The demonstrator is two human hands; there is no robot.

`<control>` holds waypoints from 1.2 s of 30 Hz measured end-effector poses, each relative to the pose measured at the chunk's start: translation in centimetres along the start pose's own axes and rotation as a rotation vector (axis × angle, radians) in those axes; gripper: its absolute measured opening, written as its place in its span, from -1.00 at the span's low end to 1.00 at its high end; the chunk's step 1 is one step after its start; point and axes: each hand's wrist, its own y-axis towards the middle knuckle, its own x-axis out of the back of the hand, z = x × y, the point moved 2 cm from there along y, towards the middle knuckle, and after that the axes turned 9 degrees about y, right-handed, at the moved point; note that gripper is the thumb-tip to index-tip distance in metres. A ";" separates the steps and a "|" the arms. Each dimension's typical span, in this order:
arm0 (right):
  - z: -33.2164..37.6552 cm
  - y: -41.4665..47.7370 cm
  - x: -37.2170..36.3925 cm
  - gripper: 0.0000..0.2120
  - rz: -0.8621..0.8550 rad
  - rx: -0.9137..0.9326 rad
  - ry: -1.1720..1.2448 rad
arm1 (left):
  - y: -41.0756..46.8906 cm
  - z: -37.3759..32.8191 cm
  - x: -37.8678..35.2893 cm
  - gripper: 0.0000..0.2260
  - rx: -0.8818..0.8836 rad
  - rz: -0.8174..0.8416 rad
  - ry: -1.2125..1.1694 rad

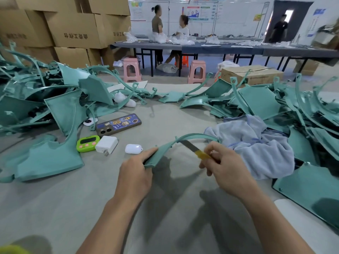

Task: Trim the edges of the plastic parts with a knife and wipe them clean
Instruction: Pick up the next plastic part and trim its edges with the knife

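above grey table [55, 208], centre: left hand [134, 174] grips lower end of curved teal plastic strip [170, 144]. right hand [226, 162] holds yellow-handled knife [195, 150], blade against strip's inner edge. blue cloth [260, 143] just right, teal part piles [45, 99] both sides.

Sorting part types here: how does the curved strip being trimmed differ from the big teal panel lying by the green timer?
The curved strip is a narrow arc; the panel is a broad sheet. The left hand holds the curved strip up, while the panel lies on the table. The knife in the right hand has its blade at the curved strip, not at the panel. Both are teal plastic.
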 end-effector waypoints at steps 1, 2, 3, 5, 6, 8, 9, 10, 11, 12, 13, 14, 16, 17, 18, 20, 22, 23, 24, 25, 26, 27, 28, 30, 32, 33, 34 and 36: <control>0.6 -0.1 -0.1 -0.84 0.003 0.036 0.044 | 0.0 0.0 0.0 -0.43 -0.003 0.004 0.013; 1.2 -0.3 -0.3 -0.85 0.031 0.070 0.065 | 0.0 0.0 0.0 -0.41 -0.002 0.006 0.023; 1.7 -0.6 -0.9 -0.83 0.072 0.101 0.075 | -0.1 -0.1 0.0 -0.40 -0.003 0.005 0.029; 2.2 -1.3 -2.1 -0.78 0.149 0.119 0.095 | -0.1 -0.1 0.0 -0.40 -0.009 -0.002 0.036; 2.3 -1.5 -2.5 -0.77 0.166 0.109 0.113 | -0.1 -0.1 0.1 -0.39 -0.007 -0.004 0.042; 2.0 -1.6 -3.2 -0.74 0.148 0.088 0.122 | -0.1 -0.2 0.2 -0.34 -0.021 -0.028 0.052; 1.9 -1.6 -3.4 -0.74 0.118 0.073 0.123 | -0.2 -0.2 0.4 -0.33 -0.048 -0.053 0.060; 1.6 -1.4 -3.5 -0.75 0.070 0.043 0.128 | -0.3 -0.3 0.5 -0.33 -0.068 -0.071 0.066; 1.3 -1.0 -3.4 -0.77 -0.004 0.005 0.127 | -0.3 -0.3 0.6 -0.33 -0.076 -0.083 0.065; 0.8 -0.5 -3.0 -0.78 -0.101 -0.038 0.100 | -0.3 -0.4 0.7 -0.34 -0.078 -0.094 0.055; 0.3 0.2 -2.3 -0.77 -0.211 -0.082 0.024 | -0.3 -0.5 0.8 -0.35 -0.084 -0.109 0.044; -0.3 0.8 -1.4 -0.75 -0.317 -0.140 -0.087 | -0.3 -0.7 0.9 -0.37 -0.100 -0.129 0.033; -1.5 1.4 0.6 -0.68 -0.483 -0.250 -0.215 | -0.4 -1.0 1.1 -0.41 -0.136 -0.163 0.014; -1.9 1.5 1.1 -0.67 -0.519 -0.260 -0.187 | -0.4 -1.1 1.2 -0.42 -0.141 -0.171 0.006; -2.2 1.4 1.3 -0.68 -0.520 -0.223 -0.092 | -0.4 -1.2 1.2 -0.42 -0.140 -0.174 0.001; -1.3 0.8 0.0 -0.74 -0.389 -0.058 0.154 | -0.3 -1.2 1.2 -0.40 -0.137 -0.173 -0.006; 0.0 0.2 -2.0 -0.76 -0.184 0.041 0.229 | -0.2 -1.1 1.3 -0.39 -0.130 -0.174 -0.018; 0.1 0.2 -2.6 -0.76 -0.150 0.044 0.190 | -0.3 -1.0 1.3 -0.40 -0.113 -0.174 -0.031; -0.3 0.6 -2.6 -0.79 -0.184 0.009 0.145 | -0.3 -0.8 1.4 -0.40 -0.085 -0.172 -0.047; -1.1 1.2 -2.1 -0.80 -0.256 -0.056 0.099 | -0.2 -0.6 1.4 -0.41 -0.052 -0.164 -0.064; -2.0 1.8 -1.1 -0.78 -0.338 -0.148 0.013 | -0.2 -0.4 1.4 -0.42 -0.026 -0.154 -0.077; -2.8 2.1 0.1 -0.74 -0.407 -0.258 -0.100 | -0.1 -0.2 1.4 -0.42 -0.015 -0.146 -0.086; -3.5 2.1 1.3 -0.68 -0.477 -0.337 -0.180 | -0.1 0.0 1.3 -0.43 -0.014 -0.142 -0.091; -4.0 2.0 2.2 -0.60 -0.583 -0.308 -0.149 | 0.0 0.2 1.1 -0.46 -0.009 -0.131 -0.098; -2.9 1.6 0.8 -0.64 -0.511 -0.132 0.064 | 0.1 0.1 1.0 -0.46 -0.018 -0.125 -0.102; -2.0 1.4 -0.4 -0.67 -0.410 -0.069 0.172 | 0.1 0.0 1.1 -0.45 -0.028 -0.128 -0.116; -1.6 1.2 -1.4 -0.67 -0.326 -0.058 0.231 | 0.0 -0.2 1.3 -0.44 -0.033 -0.131 -0.133; -2.1 1.6 -1.7 -0.72 -0.322 -0.137 0.168 | -0.1 -0.5 2.1 -0.42 -0.037 -0.136 -0.146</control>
